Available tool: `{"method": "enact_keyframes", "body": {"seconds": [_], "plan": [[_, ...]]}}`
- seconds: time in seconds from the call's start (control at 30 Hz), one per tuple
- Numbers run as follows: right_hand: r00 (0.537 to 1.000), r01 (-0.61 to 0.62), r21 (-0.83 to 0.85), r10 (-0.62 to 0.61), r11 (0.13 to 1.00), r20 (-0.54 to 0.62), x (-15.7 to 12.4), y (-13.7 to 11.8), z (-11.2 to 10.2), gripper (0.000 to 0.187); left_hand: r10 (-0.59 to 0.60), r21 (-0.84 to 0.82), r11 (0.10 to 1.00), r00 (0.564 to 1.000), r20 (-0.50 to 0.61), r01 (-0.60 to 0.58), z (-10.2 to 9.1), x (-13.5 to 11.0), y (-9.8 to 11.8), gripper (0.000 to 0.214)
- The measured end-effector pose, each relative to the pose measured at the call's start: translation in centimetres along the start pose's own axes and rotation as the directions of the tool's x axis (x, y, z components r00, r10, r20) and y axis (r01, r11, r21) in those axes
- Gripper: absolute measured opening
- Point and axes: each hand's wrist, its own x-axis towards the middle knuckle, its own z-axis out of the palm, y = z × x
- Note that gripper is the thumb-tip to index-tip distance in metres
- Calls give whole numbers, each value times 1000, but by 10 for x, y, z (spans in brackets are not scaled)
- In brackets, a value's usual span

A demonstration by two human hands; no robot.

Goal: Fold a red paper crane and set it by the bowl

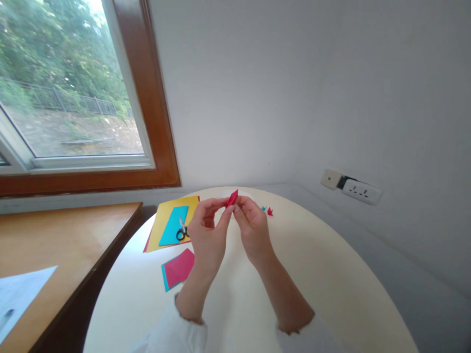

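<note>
The round table (pixel 331 274) curves away at its far rim at twelve o'clock, close under the wall, and its left edge, at nine o'clock, runs just beside the corner of a wooden desk (pixel 55 245). The widest bare stretch of tabletop lies from one to five o'clock of the hands, and another lies at six o'clock between the forearms. The left hand (pixel 208 235) and the right hand (pixel 252 228) are raised above the middle of the table, fingertips drawn together, both pinching a small red folded paper (pixel 232 197) that stands up as a narrow pointed sliver between them. At ten o'clock a yellow sheet (pixel 193 208) lies flat with a blue sheet (pixel 172 225) on it, and black-handled scissors (pixel 181 232) rest on the blue sheet's lower right edge. At eight o'clock a red square (pixel 180 267) lies over a blue one, near the left wrist. At one o'clock two tiny folded pieces (pixel 270 211), blue and red, sit just beside the right hand. The tabletop is smooth, matt cream; the desk is warm varnished wood with a white paper (pixel 18 294) on it. A window (pixel 66 83) in a brown wooden frame fills the upper left, and a white socket (pixel 360 191) sits on the plain pale wall at two o'clock.
</note>
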Motion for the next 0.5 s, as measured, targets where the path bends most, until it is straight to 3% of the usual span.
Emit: {"method": "enact_keyframes", "body": {"seconds": [0.5], "plan": [[999,3,-15,-4,1000,-43,1,2,0,9,20,91,996,998,58,-25,-3,3,3,3]]}}
